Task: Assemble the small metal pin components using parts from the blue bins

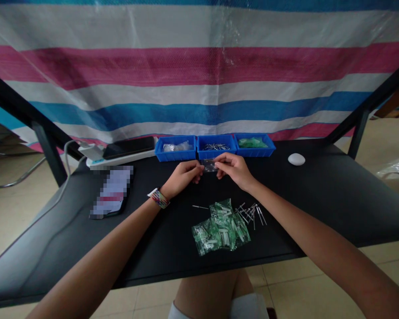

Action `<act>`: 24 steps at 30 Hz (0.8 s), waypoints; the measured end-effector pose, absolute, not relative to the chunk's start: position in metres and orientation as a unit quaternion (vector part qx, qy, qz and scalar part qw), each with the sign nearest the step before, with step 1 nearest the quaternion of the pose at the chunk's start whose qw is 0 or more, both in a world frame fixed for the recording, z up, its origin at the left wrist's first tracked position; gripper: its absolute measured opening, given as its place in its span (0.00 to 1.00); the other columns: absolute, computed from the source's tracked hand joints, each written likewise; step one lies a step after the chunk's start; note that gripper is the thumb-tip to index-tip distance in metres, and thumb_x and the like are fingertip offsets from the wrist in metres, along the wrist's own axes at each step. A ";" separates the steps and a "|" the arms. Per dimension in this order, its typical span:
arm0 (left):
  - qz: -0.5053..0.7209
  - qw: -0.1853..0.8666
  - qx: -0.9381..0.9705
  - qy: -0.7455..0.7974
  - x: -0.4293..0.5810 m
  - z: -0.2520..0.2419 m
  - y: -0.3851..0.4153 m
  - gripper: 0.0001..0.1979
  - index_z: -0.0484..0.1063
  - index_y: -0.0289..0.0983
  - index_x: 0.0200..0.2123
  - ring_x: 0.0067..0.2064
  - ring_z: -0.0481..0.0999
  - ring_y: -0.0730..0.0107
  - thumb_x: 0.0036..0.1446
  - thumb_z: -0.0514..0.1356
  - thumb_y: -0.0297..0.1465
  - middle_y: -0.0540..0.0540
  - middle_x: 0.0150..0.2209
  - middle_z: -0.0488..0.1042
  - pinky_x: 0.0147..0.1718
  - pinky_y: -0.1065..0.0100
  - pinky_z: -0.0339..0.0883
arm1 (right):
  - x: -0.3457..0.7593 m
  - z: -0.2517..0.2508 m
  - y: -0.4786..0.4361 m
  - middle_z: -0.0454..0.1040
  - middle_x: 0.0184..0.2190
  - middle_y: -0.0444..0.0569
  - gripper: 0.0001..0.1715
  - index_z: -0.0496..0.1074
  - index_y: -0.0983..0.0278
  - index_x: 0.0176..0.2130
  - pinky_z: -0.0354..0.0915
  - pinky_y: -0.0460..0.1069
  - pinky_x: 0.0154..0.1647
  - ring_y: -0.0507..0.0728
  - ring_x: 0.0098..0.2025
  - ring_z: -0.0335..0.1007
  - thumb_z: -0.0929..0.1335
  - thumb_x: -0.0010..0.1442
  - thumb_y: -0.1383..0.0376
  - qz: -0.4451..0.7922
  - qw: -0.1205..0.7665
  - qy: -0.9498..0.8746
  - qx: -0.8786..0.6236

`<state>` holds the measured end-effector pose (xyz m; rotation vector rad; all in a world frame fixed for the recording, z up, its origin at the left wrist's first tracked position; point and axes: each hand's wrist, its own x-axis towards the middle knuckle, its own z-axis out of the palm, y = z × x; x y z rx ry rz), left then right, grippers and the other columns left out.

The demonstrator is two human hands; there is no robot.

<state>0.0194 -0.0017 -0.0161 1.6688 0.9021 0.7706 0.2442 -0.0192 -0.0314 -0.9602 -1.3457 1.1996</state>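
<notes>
My left hand (183, 175) and my right hand (234, 169) are both closed in a pinch on one small clear plastic bag (209, 166), held between them just above the black table (319, 199). Right behind the bag stand three blue bins: the left bin (176, 148) holds clear bags, the middle bin (217, 146) holds metal pins, the right bin (254, 145) holds green bags. Nearer to me lie a heap of filled green-tinted bags (221, 228) and loose metal pins (252, 212). A beaded band is on my left wrist.
A white power strip (119, 158) with a plug and a dark phone (129, 146) sits at the back left. A blurred-out item (111, 195) lies on the left. A white oval object (296, 159) rests at the right. A striped tarp hangs behind the table.
</notes>
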 end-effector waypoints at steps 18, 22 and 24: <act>0.361 0.551 0.657 0.367 0.018 -0.020 0.000 0.22 0.76 0.34 0.37 0.29 0.80 0.72 0.60 0.68 0.49 0.44 0.36 0.82 0.28 0.71 0.68 | 0.245 -0.020 -0.034 0.77 0.48 0.51 0.21 0.77 0.59 0.52 0.77 0.50 0.30 0.53 0.32 0.77 0.74 0.61 0.54 0.381 0.554 -0.599 -0.434; 0.360 0.532 0.677 0.359 0.019 -0.019 -0.001 0.23 0.76 0.34 0.39 0.29 0.81 0.71 0.61 0.67 0.51 0.43 0.38 0.81 0.28 0.71 0.69 | 0.244 -0.025 -0.030 0.78 0.35 0.46 0.27 0.75 0.60 0.51 0.76 0.49 0.26 0.53 0.27 0.77 0.77 0.58 0.50 0.517 0.510 -0.541 -0.424; 0.356 0.526 0.686 0.356 0.020 -0.019 -0.002 0.23 0.76 0.34 0.39 0.29 0.81 0.70 0.62 0.67 0.51 0.44 0.37 0.81 0.28 0.72 0.69 | 0.243 -0.028 -0.029 0.79 0.33 0.45 0.26 0.76 0.62 0.47 0.75 0.48 0.25 0.52 0.25 0.76 0.78 0.56 0.50 0.532 0.497 -0.541 -0.421</act>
